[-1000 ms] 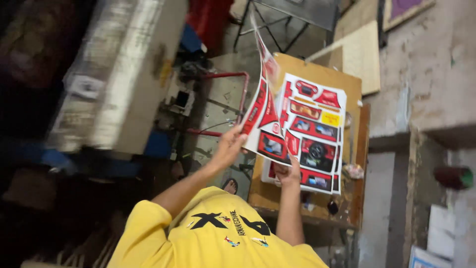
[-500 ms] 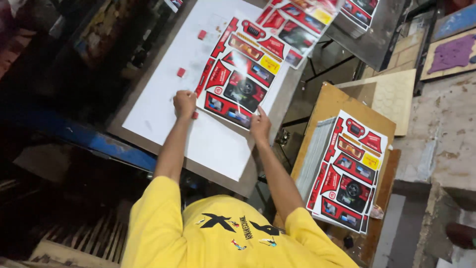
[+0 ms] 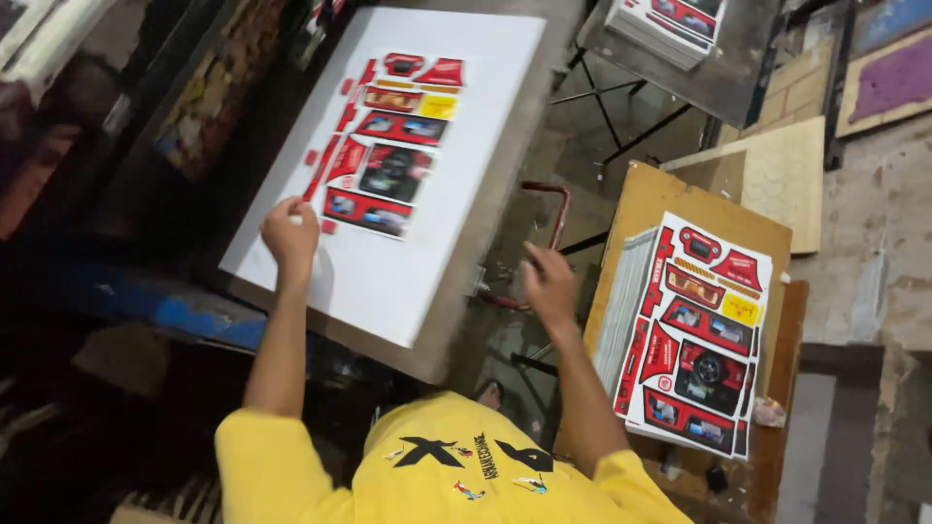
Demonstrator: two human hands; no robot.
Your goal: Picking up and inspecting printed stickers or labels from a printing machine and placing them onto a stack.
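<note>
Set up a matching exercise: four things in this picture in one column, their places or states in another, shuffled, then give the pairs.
Things:
1. red printed sheet on the white board
2. tall stack of red printed sheets
3. left hand
4. right hand

Places or states:
A. empty, in the air between board and wooden stand
B. lying flat and single on the white board
C. closed, at the sheet's lower corner
D. piled on the brown wooden stand

Pairs: 1-B, 2-D, 3-C, 4-A

place: print or die-cutting workshop | signs: white press bed [image 3: 388, 281] carrying a printed red sheet [image 3: 388, 146] | stacked printed sheets [image 3: 694, 335] on wooden tabletop [image 3: 670, 199] | bare concrete walls
</note>
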